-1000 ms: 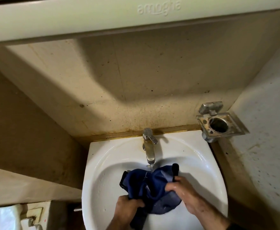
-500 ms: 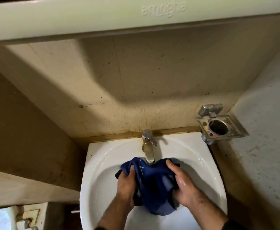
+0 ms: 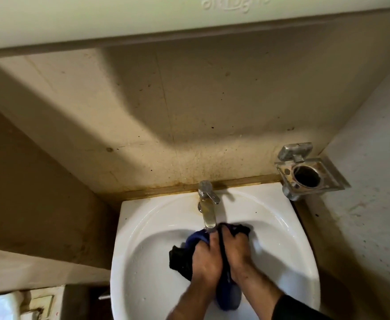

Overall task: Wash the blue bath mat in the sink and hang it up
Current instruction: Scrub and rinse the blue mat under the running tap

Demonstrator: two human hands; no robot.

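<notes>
The blue bath mat (image 3: 184, 257) is bunched up in the white sink (image 3: 143, 227), right under the spout of the metal faucet (image 3: 207, 209). My left hand (image 3: 206, 262) grips the bundle from the left, and my right hand (image 3: 234, 252) grips it from the right. The two hands are pressed close together, with a strip of blue cloth showing between them. A dark edge of the mat sticks out to the left, and a blue end hangs down between my wrists. I cannot make out whether water is running.
A tarnished metal holder (image 3: 309, 174) is fixed to the right wall above the sink's corner. A stained beige wall (image 3: 189, 123) rises behind the faucet, with a white ledge (image 3: 143, 17) overhead. White objects (image 3: 2, 306) sit at the lower left.
My hands have come together, squeezing the mat into a tighter bundle; half a second ago they held it spread apart under the faucet.
</notes>
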